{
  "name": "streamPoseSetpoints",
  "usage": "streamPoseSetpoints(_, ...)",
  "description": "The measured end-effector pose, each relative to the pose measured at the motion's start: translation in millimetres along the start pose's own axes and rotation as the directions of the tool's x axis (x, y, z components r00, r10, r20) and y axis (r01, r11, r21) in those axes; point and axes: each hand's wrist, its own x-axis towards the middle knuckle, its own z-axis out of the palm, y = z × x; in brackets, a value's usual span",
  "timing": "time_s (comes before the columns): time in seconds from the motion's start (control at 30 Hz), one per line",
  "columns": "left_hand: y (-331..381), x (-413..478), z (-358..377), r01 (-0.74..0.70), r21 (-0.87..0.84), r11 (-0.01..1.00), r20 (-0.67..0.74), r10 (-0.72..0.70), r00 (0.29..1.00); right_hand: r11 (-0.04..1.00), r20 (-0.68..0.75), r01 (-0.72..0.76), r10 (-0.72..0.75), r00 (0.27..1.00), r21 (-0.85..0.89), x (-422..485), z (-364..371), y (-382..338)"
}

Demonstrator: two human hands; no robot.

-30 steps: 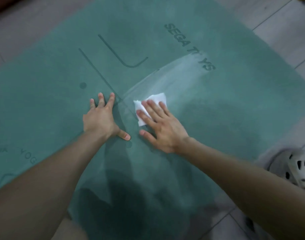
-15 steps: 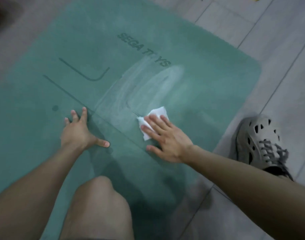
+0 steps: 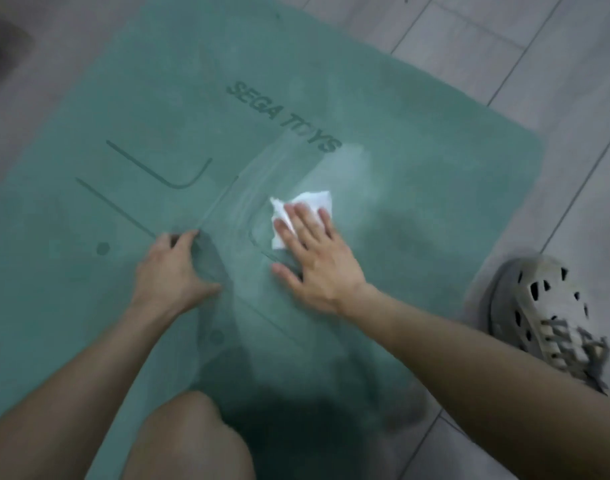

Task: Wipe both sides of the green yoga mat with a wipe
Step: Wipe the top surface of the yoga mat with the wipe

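The green yoga mat (image 3: 418,109) lies flat on the floor, printed side up, with dark lines and lettering on it. A white wipe (image 3: 312,200) lies on the mat near its middle. My right hand (image 3: 317,258) presses flat on the wipe with straight, spread fingers. Pale wet streaks arc across the mat to the left of and above the wipe. My left hand (image 3: 173,271) rests on the mat to the left of the wipe, fingertips down and blurred.
Grey floor tiles (image 3: 504,46) surround the mat at the top and right. A grey perforated shoe (image 3: 546,317) sits on the floor beside the mat's right edge. My bare knee (image 3: 189,441) is over the mat's near end.
My right hand has slid the wipe to the right across the mat, leaving a fresh wet streak. My left hand has shifted a little, and the view has swung left.
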Motion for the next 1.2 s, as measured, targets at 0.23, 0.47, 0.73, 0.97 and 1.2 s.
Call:
streamPoseSetpoints(0.23, 47, 113, -26, -0.060, -0.159, 0.985, -0.235, 0.022, 0.972, 0.998, -0.053, -0.048, 0.046, 0.998, -0.030, 67, -19, 52)
streamPoseSetpoints(0.47, 97, 206, -76, 0.171, -0.261, 0.950, 0.074, -0.157, 0.985, 0.918, -0.176, -0.388, 0.397, 0.901, 0.080, 142, -31, 60)
streamPoseSetpoints(0.73, 98, 227, -73, 0.216, -0.138, 0.967, 0.374, -0.151, 0.915, 0.948, -0.029, -0.299, 0.304, 0.952, 0.107, 92, -17, -5)
streamPoseSetpoints(0.97, 102, 235, -69, 0.251, -0.135, 0.958, 0.395, -0.181, 0.901, 0.747, -0.144, -0.645, 0.665, 0.733, 0.163, 223, -64, 84)
streamPoseSetpoints(1.2, 103, 237, -70, 0.266, -0.144, 0.953, 0.420, -0.184, 0.889, 0.860, 0.005, -0.449, 0.462, 0.887, 0.242, 86, -20, -54)
